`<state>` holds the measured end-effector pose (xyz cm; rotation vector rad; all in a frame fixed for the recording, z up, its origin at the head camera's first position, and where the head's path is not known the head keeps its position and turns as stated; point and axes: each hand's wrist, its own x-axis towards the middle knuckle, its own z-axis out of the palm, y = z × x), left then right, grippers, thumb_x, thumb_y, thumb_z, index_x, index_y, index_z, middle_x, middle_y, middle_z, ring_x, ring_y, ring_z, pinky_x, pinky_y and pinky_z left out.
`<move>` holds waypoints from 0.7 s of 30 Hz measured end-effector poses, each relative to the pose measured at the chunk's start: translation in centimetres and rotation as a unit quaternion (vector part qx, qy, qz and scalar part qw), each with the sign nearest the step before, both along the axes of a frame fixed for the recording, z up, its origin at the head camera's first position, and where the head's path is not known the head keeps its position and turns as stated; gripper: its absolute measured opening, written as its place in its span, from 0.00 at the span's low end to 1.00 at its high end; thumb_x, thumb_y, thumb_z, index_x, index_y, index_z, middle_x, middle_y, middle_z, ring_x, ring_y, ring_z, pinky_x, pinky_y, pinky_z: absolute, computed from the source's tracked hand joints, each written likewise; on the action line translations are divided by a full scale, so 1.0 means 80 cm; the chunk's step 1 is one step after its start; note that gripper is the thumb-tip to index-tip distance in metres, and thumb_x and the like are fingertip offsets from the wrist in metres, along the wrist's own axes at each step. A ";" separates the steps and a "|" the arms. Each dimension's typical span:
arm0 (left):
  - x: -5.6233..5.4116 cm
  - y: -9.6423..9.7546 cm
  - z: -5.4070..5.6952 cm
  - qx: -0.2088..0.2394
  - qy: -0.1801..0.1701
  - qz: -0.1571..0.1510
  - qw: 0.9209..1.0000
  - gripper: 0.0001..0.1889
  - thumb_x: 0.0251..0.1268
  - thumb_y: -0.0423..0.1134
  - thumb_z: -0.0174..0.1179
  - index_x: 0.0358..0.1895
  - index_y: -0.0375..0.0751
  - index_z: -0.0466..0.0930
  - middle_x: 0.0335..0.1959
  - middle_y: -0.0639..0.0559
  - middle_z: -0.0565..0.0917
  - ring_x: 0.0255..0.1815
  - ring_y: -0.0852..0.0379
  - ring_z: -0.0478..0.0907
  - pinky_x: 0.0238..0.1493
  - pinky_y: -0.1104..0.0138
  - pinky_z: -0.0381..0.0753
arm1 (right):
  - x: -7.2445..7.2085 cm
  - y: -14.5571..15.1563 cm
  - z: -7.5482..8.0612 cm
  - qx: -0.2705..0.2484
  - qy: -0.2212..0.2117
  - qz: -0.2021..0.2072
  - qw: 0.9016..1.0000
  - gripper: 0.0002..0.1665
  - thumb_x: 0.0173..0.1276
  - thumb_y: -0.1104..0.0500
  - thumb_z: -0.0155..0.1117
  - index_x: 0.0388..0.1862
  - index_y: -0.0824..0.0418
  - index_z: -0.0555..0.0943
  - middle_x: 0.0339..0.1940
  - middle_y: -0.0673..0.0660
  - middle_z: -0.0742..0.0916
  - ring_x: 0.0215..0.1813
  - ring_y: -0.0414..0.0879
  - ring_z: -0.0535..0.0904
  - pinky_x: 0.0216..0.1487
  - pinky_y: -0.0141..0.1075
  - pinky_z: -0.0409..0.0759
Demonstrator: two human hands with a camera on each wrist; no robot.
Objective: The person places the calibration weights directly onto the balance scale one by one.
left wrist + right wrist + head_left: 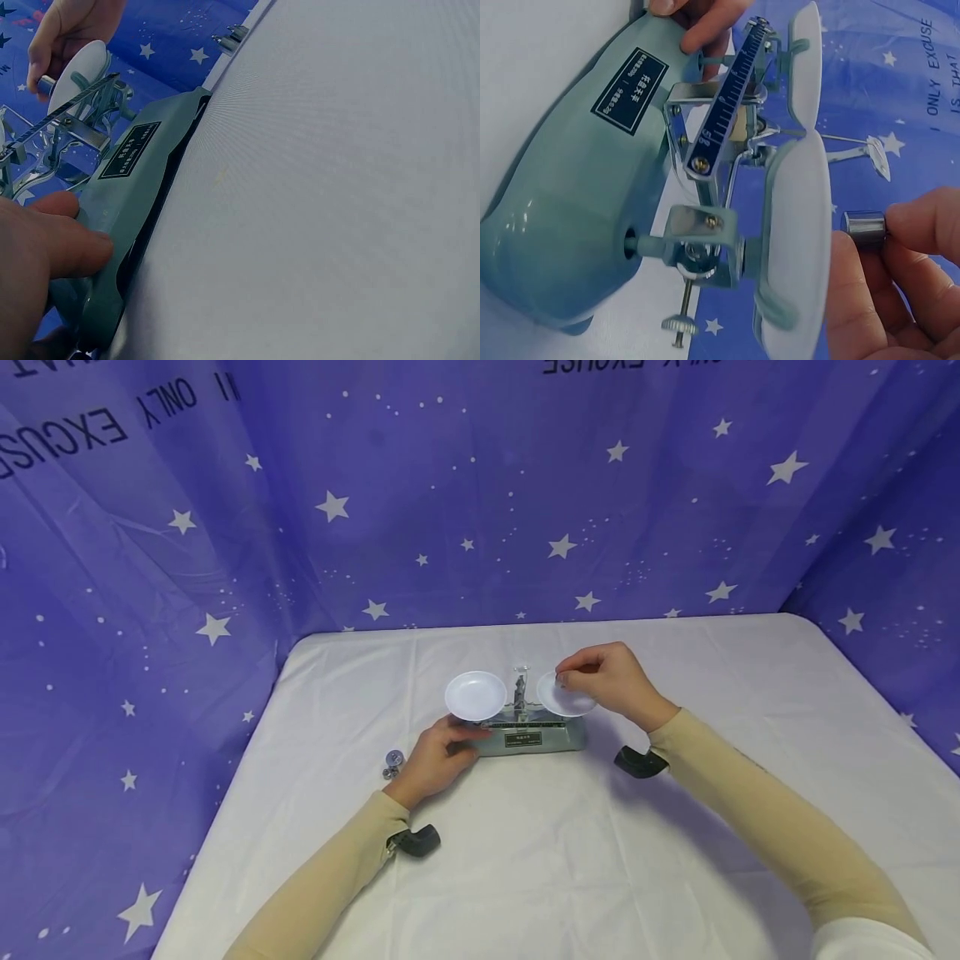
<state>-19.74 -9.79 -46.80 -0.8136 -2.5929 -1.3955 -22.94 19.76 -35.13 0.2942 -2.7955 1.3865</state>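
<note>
A green balance scale (528, 741) with two white pans stands on the table. My left hand (441, 758) grips the left end of its base, the thumb on the front face in the left wrist view and fingers round the back. Over the right pan (567, 702), my right hand (611, 681) pinches a small shiny metal cylinder weight (864, 228) between thumb and fingers. In the right wrist view the weight is held just off the face of that pan. Nothing lies on the left pan (476, 696). The scale's ruled beam (731, 97) runs between the pans.
Several small metal weights (392, 763) stand on the white tablecloth (525, 860) just left of my left wrist. Small knobbed metal pieces (231, 39) show beyond the scale in the left wrist view. A purple star-patterned curtain (510, 485) hangs behind the table.
</note>
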 end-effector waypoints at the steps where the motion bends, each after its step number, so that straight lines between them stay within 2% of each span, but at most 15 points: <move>1: 0.000 0.000 0.000 0.000 -0.001 0.000 1.000 0.18 0.55 0.29 0.64 0.50 0.41 0.90 0.63 0.38 0.82 0.68 0.40 0.77 0.71 0.47 0.73 | -0.001 -0.002 0.000 0.000 -0.001 0.000 1.000 0.11 0.62 0.62 0.69 0.42 0.64 0.91 0.44 0.63 0.92 0.39 0.39 0.84 0.43 0.28 0.81; 10: 0.000 0.000 -0.001 0.002 0.000 0.000 1.000 0.18 0.55 0.28 0.64 0.50 0.40 0.90 0.64 0.37 0.81 0.69 0.40 0.76 0.71 0.47 0.74 | -0.003 -0.010 -0.005 -0.002 -0.015 0.010 1.000 0.11 0.63 0.61 0.69 0.42 0.63 0.91 0.44 0.62 0.92 0.41 0.41 0.85 0.44 0.28 0.81; 16: -0.001 0.000 -0.001 0.002 -0.008 0.002 1.000 0.18 0.56 0.28 0.64 0.50 0.40 0.90 0.64 0.36 0.81 0.69 0.39 0.76 0.71 0.46 0.73 | -0.004 -0.012 -0.010 0.002 -0.019 0.018 1.000 0.10 0.63 0.61 0.69 0.41 0.64 0.91 0.44 0.62 0.92 0.42 0.45 0.86 0.42 0.28 0.82; 21: 0.000 0.000 -0.001 0.001 -0.013 0.001 1.000 0.18 0.56 0.28 0.64 0.50 0.41 0.90 0.65 0.36 0.81 0.70 0.39 0.75 0.72 0.46 0.72 | -0.003 -0.015 -0.011 0.005 -0.019 0.023 1.000 0.10 0.64 0.62 0.68 0.40 0.63 0.91 0.43 0.62 0.92 0.41 0.45 0.86 0.40 0.29 0.82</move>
